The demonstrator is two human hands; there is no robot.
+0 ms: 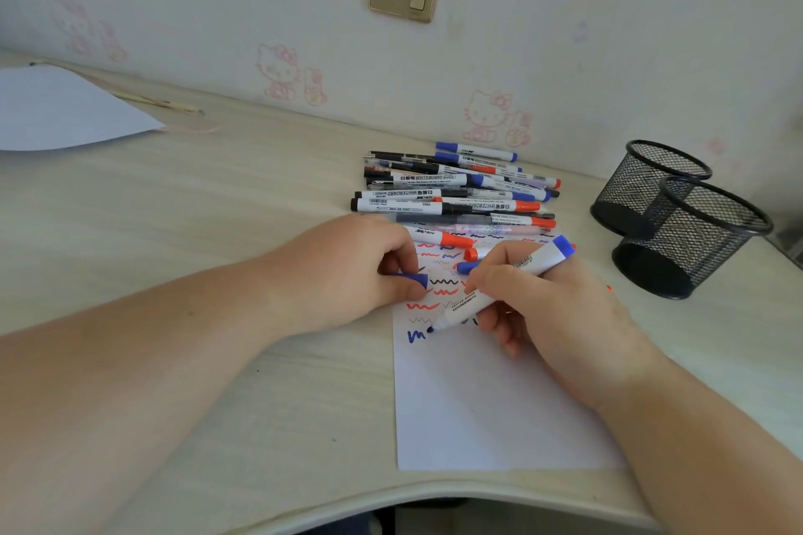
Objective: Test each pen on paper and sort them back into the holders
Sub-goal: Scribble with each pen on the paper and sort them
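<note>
A person's right hand [545, 304] gripped an uncapped blue whiteboard marker [499, 287], its tip touching a sheet of white paper [491, 404] beside a fresh blue squiggle [416, 335], above which ran rows of red, blue and black test marks. The left hand [347, 269] rested at the paper's edge, fingers pinching the marker's blue cap [413, 279]. A pile of markers and pens [456, 191] lay at the sheet's far end, near two black mesh holders [678, 217] standing on the pale wooden desk [217, 208]
</note>
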